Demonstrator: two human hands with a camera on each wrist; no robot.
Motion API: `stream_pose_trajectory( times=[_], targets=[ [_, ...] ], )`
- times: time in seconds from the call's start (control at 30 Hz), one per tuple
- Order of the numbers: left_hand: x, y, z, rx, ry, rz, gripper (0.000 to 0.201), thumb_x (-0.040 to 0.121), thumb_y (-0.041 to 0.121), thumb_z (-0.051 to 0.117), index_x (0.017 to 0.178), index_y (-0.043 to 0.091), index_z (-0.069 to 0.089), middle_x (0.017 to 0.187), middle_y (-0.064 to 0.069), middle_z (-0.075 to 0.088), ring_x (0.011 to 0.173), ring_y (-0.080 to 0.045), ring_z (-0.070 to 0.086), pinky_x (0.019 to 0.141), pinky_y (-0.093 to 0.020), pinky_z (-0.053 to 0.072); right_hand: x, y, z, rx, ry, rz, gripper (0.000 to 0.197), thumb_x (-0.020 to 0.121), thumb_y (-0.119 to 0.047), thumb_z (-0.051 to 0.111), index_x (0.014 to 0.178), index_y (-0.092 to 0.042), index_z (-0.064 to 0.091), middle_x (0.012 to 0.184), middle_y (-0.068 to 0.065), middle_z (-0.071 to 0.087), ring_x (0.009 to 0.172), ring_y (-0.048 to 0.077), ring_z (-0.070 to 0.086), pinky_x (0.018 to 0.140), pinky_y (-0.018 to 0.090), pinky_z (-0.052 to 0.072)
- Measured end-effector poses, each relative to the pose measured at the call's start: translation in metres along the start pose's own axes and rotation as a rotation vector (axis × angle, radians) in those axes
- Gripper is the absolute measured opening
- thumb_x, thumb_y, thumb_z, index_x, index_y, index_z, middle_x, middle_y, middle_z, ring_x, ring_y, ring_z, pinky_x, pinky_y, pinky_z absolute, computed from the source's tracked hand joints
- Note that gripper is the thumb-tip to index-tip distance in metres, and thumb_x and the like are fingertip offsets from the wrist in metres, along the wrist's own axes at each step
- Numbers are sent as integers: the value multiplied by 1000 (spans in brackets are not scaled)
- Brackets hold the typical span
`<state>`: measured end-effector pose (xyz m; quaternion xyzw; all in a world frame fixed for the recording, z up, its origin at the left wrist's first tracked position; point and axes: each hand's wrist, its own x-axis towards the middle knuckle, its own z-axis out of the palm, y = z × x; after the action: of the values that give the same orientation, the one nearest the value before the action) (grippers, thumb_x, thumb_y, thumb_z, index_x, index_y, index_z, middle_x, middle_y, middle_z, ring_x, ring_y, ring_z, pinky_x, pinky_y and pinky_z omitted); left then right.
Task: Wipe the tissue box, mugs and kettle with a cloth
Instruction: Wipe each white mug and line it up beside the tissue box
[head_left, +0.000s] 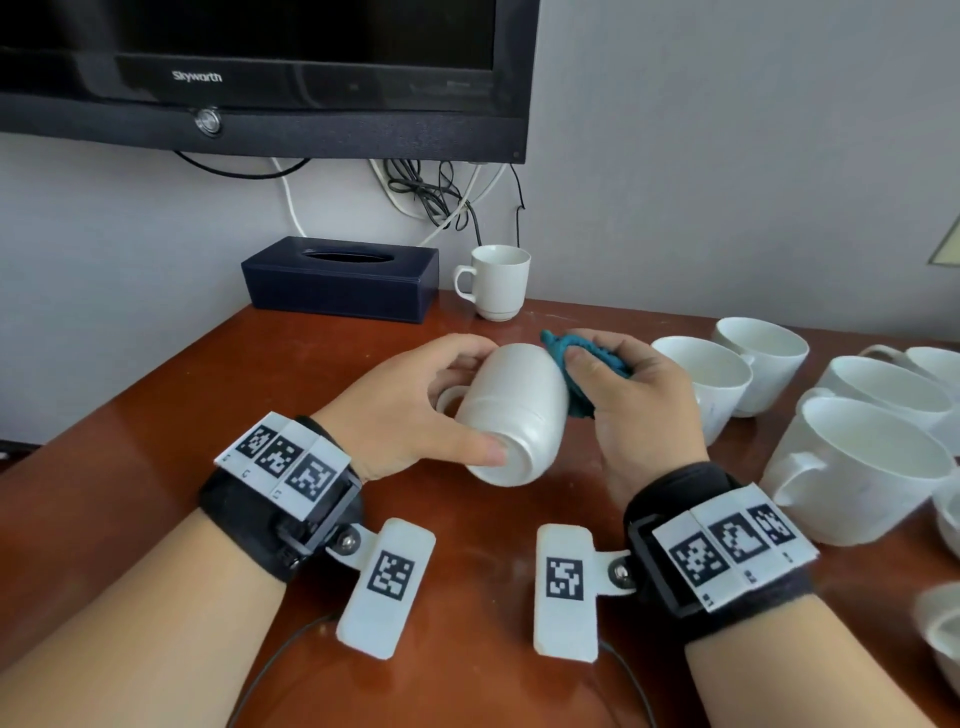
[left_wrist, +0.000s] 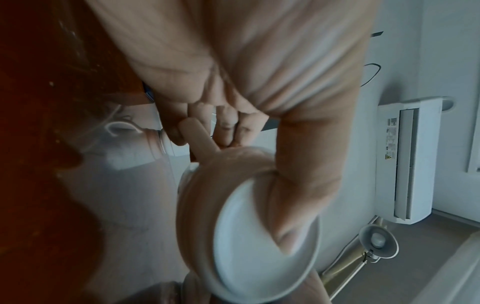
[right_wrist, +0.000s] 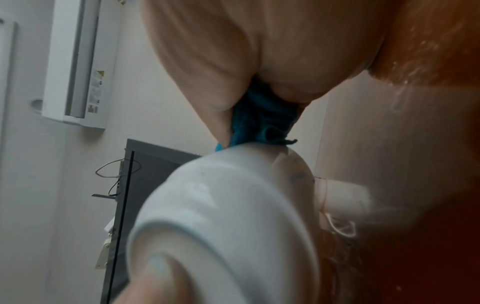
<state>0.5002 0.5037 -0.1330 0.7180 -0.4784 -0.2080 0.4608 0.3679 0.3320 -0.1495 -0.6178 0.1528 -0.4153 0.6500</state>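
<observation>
Above the brown wooden desk (head_left: 156, 415) the left hand (head_left: 400, 410) holds a white mug (head_left: 511, 410) tipped on its side, base toward the camera; its grip is closed round the mug, fingers curled over the body near the handle and thumb pressed on the base rim. The right hand (head_left: 641, 410) has its grip closed on a bunched teal cloth (head_left: 576, 364), which it presses against the mug's right side near the mouth. In the right wrist view the cloth (right_wrist: 259, 121) touches the mug (right_wrist: 221, 216) between thumb and palm. The left wrist view shows the thumb lying across the mug's base (left_wrist: 249, 242), blurred.

At the back of the desk, against the wall, sits a dark navy tissue box (head_left: 340, 278), with an upright white mug (head_left: 496, 280) just beside its right end. More white mugs (head_left: 857, 462) stand clustered on the right of the desk, near the right hand. A black Skyworth television (head_left: 260, 78) hangs on the wall above the tissue box, with cables (head_left: 431, 197) dangling beneath it
</observation>
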Motion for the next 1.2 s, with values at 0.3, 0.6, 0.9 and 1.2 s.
stream_pose_trajectory(
  times=[0.3, 0.6, 0.9, 1.2],
  targets=[
    [1, -2, 0, 5, 306, -78, 61, 66, 47, 92, 118, 45, 61, 119, 18, 69, 108, 1, 67, 97, -30, 55, -11, -1, 6, -64, -224, -13, 15, 95, -10, 72, 100, -22, 79, 100, 3, 77, 88, 20, 70, 75, 37, 57],
    [3, -3, -5, -48, 214, -79, 77, 56, 49, 97, 124, 44, 59, 124, 15, 69, 113, -3, 68, 101, -35, 55, -13, 1, 8, -62, -211, -21, 13, 92, -15, 74, 95, -26, 79, 97, 0, 77, 87, 19, 70, 73, 35, 56],
    [1, 3, 3, -175, 64, -29, 72, 66, 29, 96, 127, 38, 59, 118, 22, 72, 113, 0, 67, 87, -18, 55, -3, 1, 5, 26, 45, 35, 14, 97, -10, 70, 93, -22, 76, 94, 1, 77, 88, 19, 71, 72, 31, 59],
    [1, -6, -3, -163, 313, -36, 77, 63, 58, 92, 133, 42, 62, 124, 20, 72, 118, -1, 65, 109, -45, 50, -16, -6, 15, 7, -197, 22, 13, 97, -7, 69, 99, -17, 77, 97, 11, 75, 80, 22, 68, 69, 37, 58]
  ],
)
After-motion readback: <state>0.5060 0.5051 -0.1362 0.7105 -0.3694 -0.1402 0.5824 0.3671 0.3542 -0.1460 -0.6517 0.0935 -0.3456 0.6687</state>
